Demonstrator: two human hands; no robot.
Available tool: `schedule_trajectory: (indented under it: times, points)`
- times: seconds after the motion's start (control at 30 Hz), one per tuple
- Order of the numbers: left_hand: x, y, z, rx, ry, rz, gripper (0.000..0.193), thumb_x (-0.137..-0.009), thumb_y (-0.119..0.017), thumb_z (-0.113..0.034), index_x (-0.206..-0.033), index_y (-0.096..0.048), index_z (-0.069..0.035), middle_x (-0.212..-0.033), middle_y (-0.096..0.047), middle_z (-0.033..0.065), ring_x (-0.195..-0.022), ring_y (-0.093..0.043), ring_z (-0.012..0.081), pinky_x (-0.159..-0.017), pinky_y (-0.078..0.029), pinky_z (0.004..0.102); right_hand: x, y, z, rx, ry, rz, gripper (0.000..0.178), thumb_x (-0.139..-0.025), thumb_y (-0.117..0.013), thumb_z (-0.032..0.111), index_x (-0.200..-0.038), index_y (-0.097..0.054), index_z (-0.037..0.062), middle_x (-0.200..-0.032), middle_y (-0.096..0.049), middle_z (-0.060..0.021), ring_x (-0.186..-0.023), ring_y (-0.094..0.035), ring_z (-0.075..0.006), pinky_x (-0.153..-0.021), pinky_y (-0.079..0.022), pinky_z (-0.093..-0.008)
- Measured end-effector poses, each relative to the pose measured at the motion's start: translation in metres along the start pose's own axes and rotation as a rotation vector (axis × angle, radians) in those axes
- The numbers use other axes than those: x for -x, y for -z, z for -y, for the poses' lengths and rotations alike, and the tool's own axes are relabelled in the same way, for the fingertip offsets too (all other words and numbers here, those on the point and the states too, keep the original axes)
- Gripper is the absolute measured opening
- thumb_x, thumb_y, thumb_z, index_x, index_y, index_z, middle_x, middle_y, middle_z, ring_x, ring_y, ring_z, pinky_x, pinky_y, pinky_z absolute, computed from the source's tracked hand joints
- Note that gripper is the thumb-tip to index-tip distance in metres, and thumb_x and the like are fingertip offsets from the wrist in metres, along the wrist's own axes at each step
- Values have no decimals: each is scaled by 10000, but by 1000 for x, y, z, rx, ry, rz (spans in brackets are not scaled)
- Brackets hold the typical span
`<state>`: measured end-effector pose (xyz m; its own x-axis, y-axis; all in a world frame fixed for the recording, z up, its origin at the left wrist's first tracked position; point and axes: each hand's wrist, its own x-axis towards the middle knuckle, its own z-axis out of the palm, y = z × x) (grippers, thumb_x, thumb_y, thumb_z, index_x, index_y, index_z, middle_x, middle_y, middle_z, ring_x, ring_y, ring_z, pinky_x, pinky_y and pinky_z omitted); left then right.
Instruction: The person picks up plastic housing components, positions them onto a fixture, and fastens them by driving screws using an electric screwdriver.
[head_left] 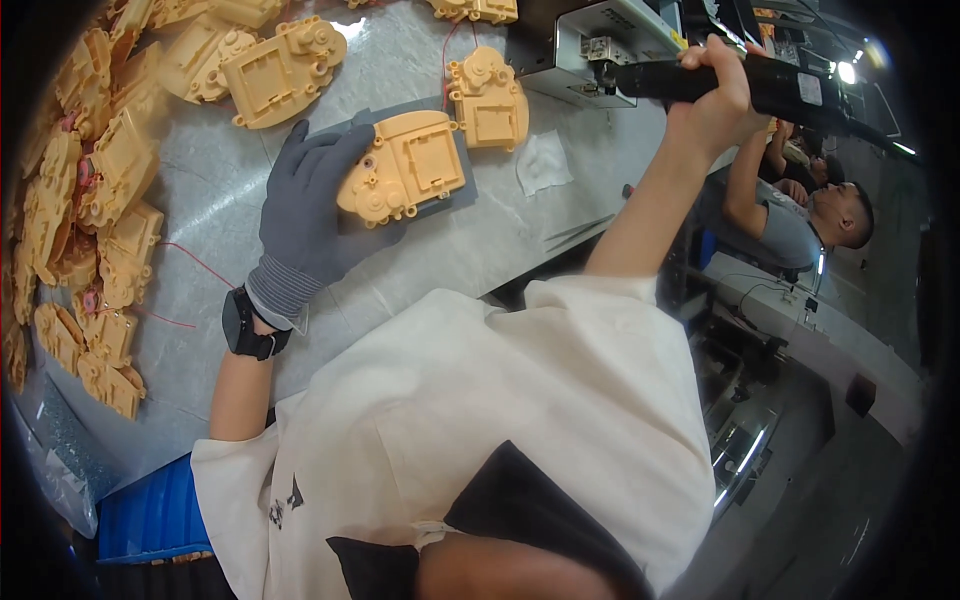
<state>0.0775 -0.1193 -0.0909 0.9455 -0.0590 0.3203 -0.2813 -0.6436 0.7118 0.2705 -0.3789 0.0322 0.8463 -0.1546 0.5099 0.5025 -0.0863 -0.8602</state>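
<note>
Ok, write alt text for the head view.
A grey-gloved left hand steadies a yellow plastic gearbox housing on a dark grey mat on a grey worktable, while the bare right hand grips a black electric screwdriver raised off to the right. More yellow housings are piled at left.

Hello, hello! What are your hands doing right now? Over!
Left hand, gloved, pressing on yellow plastic housing on dark mat. Right hand raised, gripping black power screwdriver. More housings piled left. Over.
</note>
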Motion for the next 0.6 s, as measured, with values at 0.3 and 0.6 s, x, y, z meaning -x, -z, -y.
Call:
schedule_trajectory:
  times: [0.3,0.6]
  points:
    - [1,3,0,10,32,-12,843,-551,-793,-331,-1281,-432,-114,-1077,-551,78,-1048,-510,265,-1048,-309,459,109,-65,71,-576,-91,219,457,-697,-498,-58,-1130,-362,-5,-584,-473,-93,-452,-487,-193,-525,-445,-349]
    - [3,0,5,38,5,-49,851,-550,-799,-331,-1278,-419,-108,-1109,-544,74,-1056,-514,260,-1035,-334,450,109,-117,73,-311,-59,444,440,-721,-437,16,-1159,-417,54,-623,-446,-94,-493,-458,-211,-591,-406,-396]
